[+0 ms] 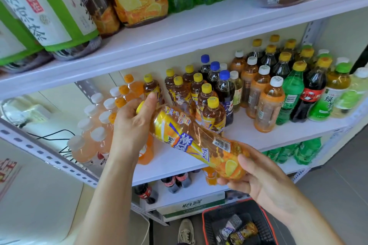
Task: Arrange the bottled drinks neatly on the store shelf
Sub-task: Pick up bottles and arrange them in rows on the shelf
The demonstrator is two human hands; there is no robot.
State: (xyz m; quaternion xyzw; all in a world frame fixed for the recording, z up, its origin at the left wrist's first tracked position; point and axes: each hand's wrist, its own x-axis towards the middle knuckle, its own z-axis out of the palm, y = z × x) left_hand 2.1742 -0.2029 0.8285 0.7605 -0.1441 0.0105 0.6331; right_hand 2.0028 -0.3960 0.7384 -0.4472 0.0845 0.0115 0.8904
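An iced tea bottle (196,141) with a yellow cap and a yellow-and-orange lemon label lies tilted in front of the middle shelf (249,135). My left hand (132,123) grips its neck and cap end, and my right hand (258,175) holds its base from below. Right behind it, a group of matching yellow-capped tea bottles (199,93) stands upright on the shelf. Pale pink and orange drinks (97,125) stand in rows to the left, partly hidden by my left arm.
Blue-capped dark bottles (224,89), orange-labelled teas (264,97), green soda and cola bottles (306,89) fill the shelf's right side. Large bottles line the top shelf (199,32). A red-rimmed black basket (239,223) on the floor holds a few bottles. Cola stands on the bottom shelf.
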